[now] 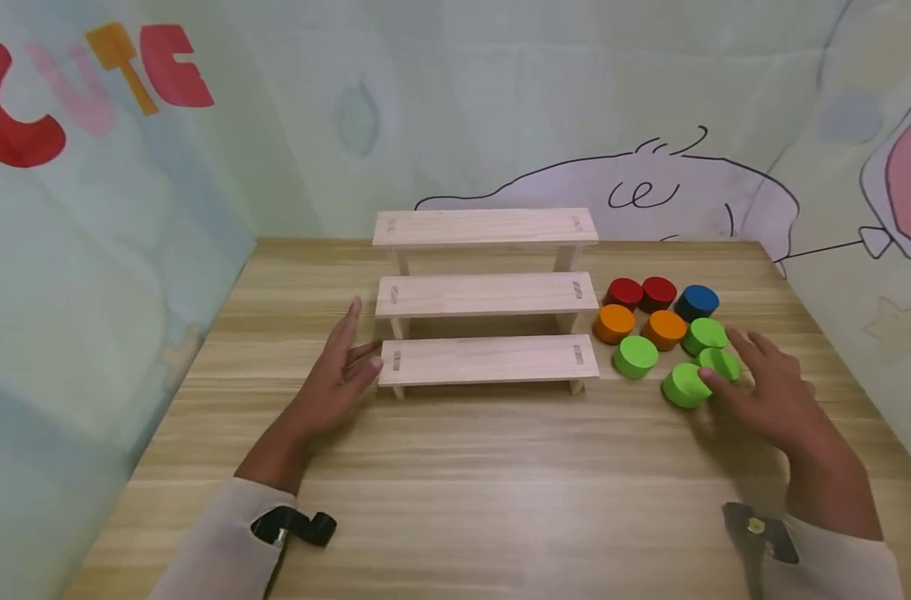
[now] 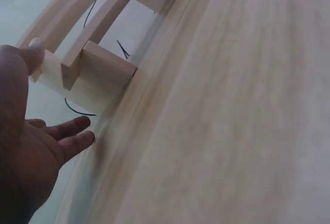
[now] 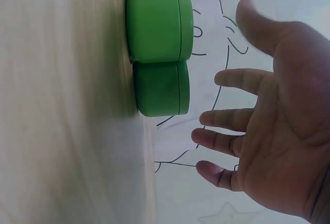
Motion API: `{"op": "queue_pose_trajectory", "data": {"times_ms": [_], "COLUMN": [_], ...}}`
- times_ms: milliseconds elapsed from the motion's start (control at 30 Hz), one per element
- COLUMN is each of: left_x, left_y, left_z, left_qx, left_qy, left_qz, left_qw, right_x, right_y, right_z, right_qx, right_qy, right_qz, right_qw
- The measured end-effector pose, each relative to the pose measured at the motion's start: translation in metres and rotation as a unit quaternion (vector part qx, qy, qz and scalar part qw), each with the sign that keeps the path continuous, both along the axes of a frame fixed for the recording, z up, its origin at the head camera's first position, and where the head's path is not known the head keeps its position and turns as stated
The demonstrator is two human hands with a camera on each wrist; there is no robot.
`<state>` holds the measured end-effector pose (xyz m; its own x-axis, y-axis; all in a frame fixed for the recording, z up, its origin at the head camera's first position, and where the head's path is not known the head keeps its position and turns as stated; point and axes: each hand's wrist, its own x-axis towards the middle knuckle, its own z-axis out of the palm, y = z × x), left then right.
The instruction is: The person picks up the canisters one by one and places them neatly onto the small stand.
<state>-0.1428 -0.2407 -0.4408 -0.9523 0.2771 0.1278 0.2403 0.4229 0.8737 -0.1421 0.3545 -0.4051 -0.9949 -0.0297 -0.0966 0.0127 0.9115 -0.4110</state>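
Observation:
A three-tier pale wooden shelf (image 1: pixel 488 360) stands mid-table. At the left end of its lowest board is my left hand (image 1: pixel 333 383), fingers spread and thumb tip right by the board's corner. In the left wrist view the same hand (image 2: pixel 36 152) shows an exposed palm beside the shelf's side (image 2: pixel 111 62). My right hand (image 1: pixel 773 392) hovers with spread fingers over the green round boxes (image 1: pixel 686 385) at the right, partly covering one. The right wrist view has that hand (image 3: pixel 289 126) apart from the green boxes (image 3: pixel 157 26), its palm bare.
Behind the green boxes sit two orange round boxes (image 1: pixel 663 330), two red ones (image 1: pixel 624 293) and a blue one (image 1: pixel 698 302), close to the shelf's right end. The wooden table (image 1: pixel 455 500) backs onto a printed cloth (image 1: pixel 500 100) that also hangs along both sides.

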Motion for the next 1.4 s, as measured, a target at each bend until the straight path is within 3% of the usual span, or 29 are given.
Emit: {"op": "queue_pose_trajectory", "data": {"times_ms": [200,367,567,800,1067,1400], "left_x": [-0.007,-0.006,-0.012,-0.009,-0.009,-0.007], "left_y": [0.005,0.006,0.011,0.014,0.017,0.015], "left_z": [-0.009,-0.012,-0.014,-0.013,-0.015,-0.014], "left_qx": [0.026,0.021,0.0,-0.022,-0.009,-0.02], "left_qy": [0.009,0.025,0.053,0.073,0.065,0.06], "left_qz": [-0.006,-0.004,-0.016,-0.033,-0.035,-0.033], "left_qw": [0.9996,0.9995,0.9984,0.9965,0.9972,0.9975], "right_x": [-0.004,-0.005,-0.004,-0.007,-0.002,0.0], "right_y": [0.006,0.009,0.013,0.014,0.016,0.015], "right_z": [-0.008,-0.012,-0.008,-0.007,-0.007,-0.009], "right_qx": [-0.045,-0.052,-0.03,-0.014,-0.035,-0.023], "right_qy": [0.051,0.048,0.018,-0.027,-0.01,0.022], "right_qz": [0.047,0.057,0.043,0.034,0.007,0.005], "right_qw": [0.997,0.996,0.998,0.999,0.999,0.999]}}
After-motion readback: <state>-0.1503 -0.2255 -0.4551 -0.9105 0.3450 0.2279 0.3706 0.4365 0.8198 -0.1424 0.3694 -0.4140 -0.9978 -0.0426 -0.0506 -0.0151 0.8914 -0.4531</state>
